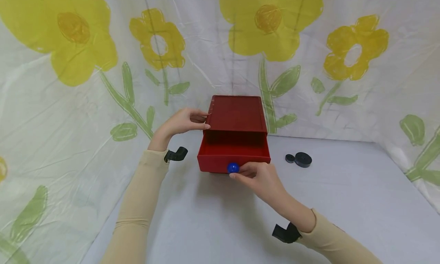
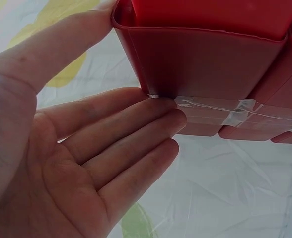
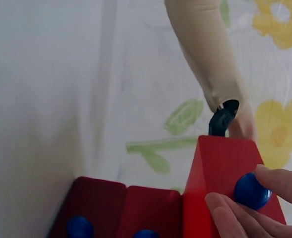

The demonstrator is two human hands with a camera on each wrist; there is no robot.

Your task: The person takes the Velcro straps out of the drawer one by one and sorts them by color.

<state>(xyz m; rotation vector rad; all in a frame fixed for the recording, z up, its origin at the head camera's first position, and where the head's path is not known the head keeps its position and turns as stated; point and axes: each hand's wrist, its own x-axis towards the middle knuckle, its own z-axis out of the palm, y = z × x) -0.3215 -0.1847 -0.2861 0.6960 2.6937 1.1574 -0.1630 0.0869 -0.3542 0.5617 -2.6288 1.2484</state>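
A red cabinet stands on the table with its top drawer pulled out; its visible interior is bare. My right hand pinches the drawer's round blue knob between thumb and fingers. Two lower drawers, each with a blue knob, are closed in the right wrist view. At the cabinet's left side is my left hand. Its thumb touches the front upper corner, while nearly straight fingers rest against the side wall, near a strip of clear tape.
To the cabinet's right, a large black disc and a smaller black disc lie on the pale table. A white sheet with yellow flowers hangs behind and along the sides. Both wrists wear black straps.
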